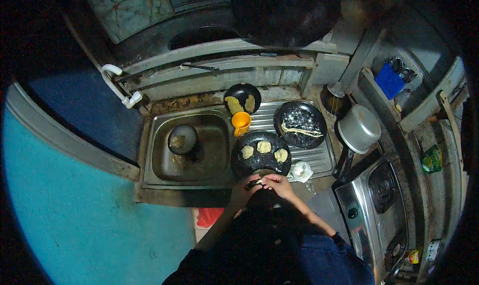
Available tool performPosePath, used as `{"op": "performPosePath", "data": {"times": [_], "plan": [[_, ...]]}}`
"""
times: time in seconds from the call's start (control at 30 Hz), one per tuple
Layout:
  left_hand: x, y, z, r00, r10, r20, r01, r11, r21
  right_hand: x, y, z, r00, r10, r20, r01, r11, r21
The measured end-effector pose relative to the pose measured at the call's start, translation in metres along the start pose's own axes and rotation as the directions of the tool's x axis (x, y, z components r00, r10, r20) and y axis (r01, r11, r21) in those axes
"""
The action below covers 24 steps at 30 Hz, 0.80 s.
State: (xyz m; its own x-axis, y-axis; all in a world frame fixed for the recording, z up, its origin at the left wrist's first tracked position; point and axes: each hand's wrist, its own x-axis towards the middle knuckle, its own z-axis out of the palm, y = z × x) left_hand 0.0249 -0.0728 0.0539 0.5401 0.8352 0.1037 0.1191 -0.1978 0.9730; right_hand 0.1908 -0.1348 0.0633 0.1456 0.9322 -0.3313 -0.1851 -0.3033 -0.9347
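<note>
Both hands meet at the near edge of a round black tray dusted with white flour. Between my fingers is a small pale piece of dough, mostly hidden by them. My left hand is closed around it from the left; my right hand pinches it from the right. Three flattened lumps of dough, the middle one farthest from me, lie on this tray. Behind and to the right, a second floured black tray bears a long folded strand of dough.
At left is a steel sink with a round pot in it. An orange mug stands beside a small black pan. A white plastic bag lies by my right hand. Farther right are a lidded pot and a gas stove.
</note>
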Motion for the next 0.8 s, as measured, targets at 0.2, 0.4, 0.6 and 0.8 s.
{"op": "performPosePath", "data": {"times": [0.2,0.4,0.6,0.8], "plan": [[-0.004,0.011,0.001,0.996,-0.089,0.012,0.088,0.992,0.086,-0.002,-0.002,0.000,0.999,0.038,-0.007,-0.039,0.997,-0.066],[0.004,0.014,-0.007,0.988,-0.107,0.108,0.092,0.987,0.135,-0.006,-0.003,0.003,0.978,-0.199,-0.060,0.196,0.979,-0.051],[0.005,0.002,-0.004,0.966,-0.217,0.138,0.240,0.953,-0.187,-0.007,-0.014,0.000,0.871,-0.491,0.019,0.453,0.787,-0.419],[0.005,-0.018,-0.006,0.871,-0.404,0.280,0.464,0.487,-0.740,-0.007,-0.013,0.002,0.953,-0.299,-0.048,0.288,0.944,-0.159]]}}
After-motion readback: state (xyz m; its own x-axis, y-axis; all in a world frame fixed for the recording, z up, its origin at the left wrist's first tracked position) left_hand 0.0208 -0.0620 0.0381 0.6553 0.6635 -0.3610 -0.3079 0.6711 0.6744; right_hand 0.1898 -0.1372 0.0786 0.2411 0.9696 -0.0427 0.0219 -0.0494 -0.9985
